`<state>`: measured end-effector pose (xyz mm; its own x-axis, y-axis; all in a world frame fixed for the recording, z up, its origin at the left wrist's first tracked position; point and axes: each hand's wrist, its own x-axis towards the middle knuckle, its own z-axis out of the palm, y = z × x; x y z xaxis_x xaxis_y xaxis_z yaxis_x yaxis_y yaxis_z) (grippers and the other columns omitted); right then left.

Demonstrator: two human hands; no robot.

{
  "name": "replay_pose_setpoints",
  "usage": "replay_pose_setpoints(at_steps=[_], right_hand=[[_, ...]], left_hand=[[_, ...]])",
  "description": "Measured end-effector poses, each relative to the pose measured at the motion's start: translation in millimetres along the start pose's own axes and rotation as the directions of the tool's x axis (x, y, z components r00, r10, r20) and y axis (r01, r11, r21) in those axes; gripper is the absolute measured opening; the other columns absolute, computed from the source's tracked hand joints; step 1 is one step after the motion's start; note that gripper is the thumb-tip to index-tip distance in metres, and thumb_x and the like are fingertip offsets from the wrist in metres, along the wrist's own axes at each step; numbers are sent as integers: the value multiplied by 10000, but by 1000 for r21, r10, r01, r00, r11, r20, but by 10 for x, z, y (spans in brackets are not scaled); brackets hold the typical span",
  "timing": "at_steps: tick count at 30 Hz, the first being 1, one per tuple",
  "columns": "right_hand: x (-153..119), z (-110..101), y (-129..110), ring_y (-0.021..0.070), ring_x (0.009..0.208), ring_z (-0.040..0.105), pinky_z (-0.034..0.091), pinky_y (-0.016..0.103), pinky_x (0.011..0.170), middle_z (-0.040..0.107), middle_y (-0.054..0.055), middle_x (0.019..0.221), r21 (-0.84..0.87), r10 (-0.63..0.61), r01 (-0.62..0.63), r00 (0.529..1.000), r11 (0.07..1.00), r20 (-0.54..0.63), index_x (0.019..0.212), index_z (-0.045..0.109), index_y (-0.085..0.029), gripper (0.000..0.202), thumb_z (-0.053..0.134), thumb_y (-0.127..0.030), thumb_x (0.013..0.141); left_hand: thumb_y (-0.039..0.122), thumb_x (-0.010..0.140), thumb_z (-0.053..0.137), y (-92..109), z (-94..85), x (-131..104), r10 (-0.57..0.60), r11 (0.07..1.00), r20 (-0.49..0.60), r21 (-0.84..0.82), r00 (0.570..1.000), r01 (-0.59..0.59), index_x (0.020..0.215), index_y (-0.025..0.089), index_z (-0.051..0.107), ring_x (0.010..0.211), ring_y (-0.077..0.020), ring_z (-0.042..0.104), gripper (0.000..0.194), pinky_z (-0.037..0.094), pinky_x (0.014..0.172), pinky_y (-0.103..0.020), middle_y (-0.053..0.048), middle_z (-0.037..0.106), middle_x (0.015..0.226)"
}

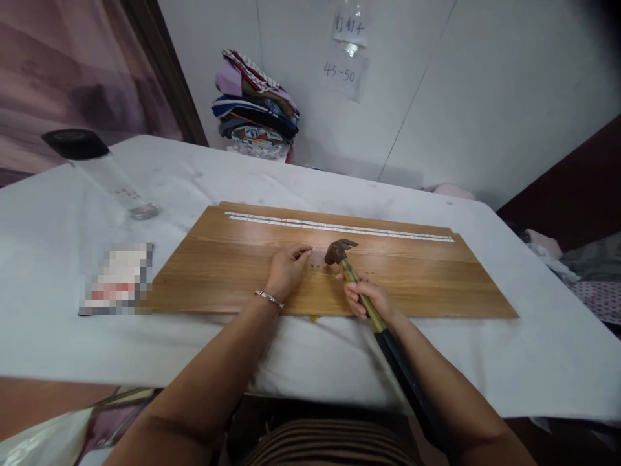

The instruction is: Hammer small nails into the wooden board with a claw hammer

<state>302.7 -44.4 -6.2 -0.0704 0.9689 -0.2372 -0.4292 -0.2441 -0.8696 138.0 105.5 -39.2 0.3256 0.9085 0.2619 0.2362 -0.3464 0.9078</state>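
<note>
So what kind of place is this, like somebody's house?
Maybe a room in a home, though it could be a small workroom. There's a pink curtain and a stack of folded cloth by the wall, but also a claw hammer over a wooden board.

Before you, the rectangular brown wooden board (pixel 427 278) lies on the white tabletop (pixel 524 349), two long white strips (pixel 315 226) along its far side, tiny dark pieces (pixel 317 266) nearer you. Left of it, the clear cylindrical black-lidded bottle (pixel 111 178) is behind a blurred rectangular object (pixel 119 278).
</note>
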Motion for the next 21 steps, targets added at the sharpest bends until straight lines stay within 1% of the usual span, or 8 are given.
replay_pose_setpoints(at_steps=[4,7,9,12,15,18,21], right_hand=[[23,-48,-97,45,297,357,272,180,272,485,-98,558,3,0,-1,1000,1000,30,1056,573,-166,337,652,-290,753],[16,-81,-42,43,300,357,270,175,275,479,-95,560,19,-8,7,999,1000,45,1050,578,-176,325,652,-299,759],[7,-89,28,46,298,358,283,181,276,482,-92,560,29,-4,2,998,1000,62,1036,581,-178,316,655,-305,757],[-1,-74,111,48,296,357,280,183,272,484,-90,553,35,11,-14,997,999,76,1018,578,-175,306,659,-299,749],[4,-47,142,51,294,367,282,185,274,492,-89,545,21,13,-14,997,1000,72,1005,577,-169,309,659,-301,738],[17,-40,153,53,288,376,273,188,276,493,-89,530,-5,-2,2,998,1000,71,998,581,-158,321,666,-308,728],[36,-62,166,52,288,376,268,187,276,492,-89,533,10,-35,35,996,999,78,1013,577,-158,327,662,-307,735]], left_hand=[[262,792,617,15,-13,-17,-8,999,10,38,1000,7,816,205,734,737,-158,644,133,512,720,-274,-19,741,813],[282,786,615,21,-21,-22,-11,998,23,62,1000,10,776,206,727,695,-149,627,136,494,666,-257,-6,727,758],[297,782,616,24,-27,-18,-19,997,9,81,1000,18,774,207,725,680,-147,620,142,488,646,-254,-3,723,745],[304,776,618,35,-35,-6,-17,993,-27,116,999,20,777,204,724,689,-149,621,145,491,653,-255,-10,724,751],[303,774,614,47,-38,5,-5,991,-52,136,999,12,776,196,723,705,-154,623,152,490,666,-259,-19,722,752],[299,777,612,54,-39,9,-1,988,-72,155,997,12,783,194,726,686,-152,614,155,483,654,-259,-19,717,738],[300,782,613,52,-39,10,4,983,-92,182,996,13,794,189,732,688,-152,610,163,479,658,-261,-27,723,760]])
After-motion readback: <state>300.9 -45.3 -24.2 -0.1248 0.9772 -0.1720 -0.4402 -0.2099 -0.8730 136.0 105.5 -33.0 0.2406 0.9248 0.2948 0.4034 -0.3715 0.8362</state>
